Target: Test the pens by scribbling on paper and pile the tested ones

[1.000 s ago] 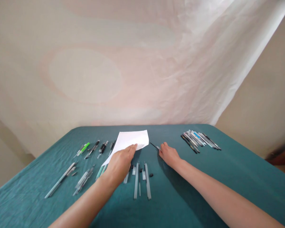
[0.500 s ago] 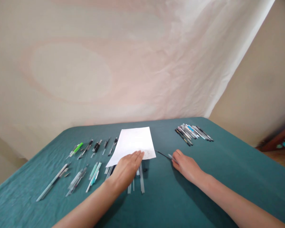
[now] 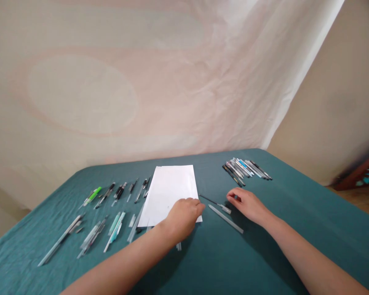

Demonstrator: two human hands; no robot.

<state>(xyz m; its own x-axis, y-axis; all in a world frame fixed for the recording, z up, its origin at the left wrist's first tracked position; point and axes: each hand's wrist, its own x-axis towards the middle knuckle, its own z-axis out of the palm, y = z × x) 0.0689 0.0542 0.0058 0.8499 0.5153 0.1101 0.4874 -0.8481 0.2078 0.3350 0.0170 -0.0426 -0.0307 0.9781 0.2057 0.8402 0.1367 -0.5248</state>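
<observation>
My left hand (image 3: pixel 186 214) is over the lower right part of a white sheet of paper (image 3: pixel 172 184). Its bent fingers reach past the sheet's right edge, with the thumb and fingertips hidden. Just right of the refill, my right hand (image 3: pixel 244 201) is curved, with a gap between thumb and forefinger and nothing seen in it. Between the hands lie a thin dark refill (image 3: pixel 209 200), a short clear pen piece (image 3: pixel 224 209) at its near end, and a clear pen barrel (image 3: pixel 226 219). Several clear tubes (image 3: pixel 135 227) stick out from under the paper.
A pile of pens (image 3: pixel 246 169) lies at the back right of the green cloth (image 3: pixel 279 213). On the left are small groups of pen parts, including a green pen (image 3: pixel 94 195), teal pieces (image 3: pixel 116 229) and a long clear tube (image 3: pixel 58 242).
My right hand has let go of the pen parts, leaving the clear barrel lying beside the refill. My left hand has moved right, and the paper's near edge has come closer to me.
</observation>
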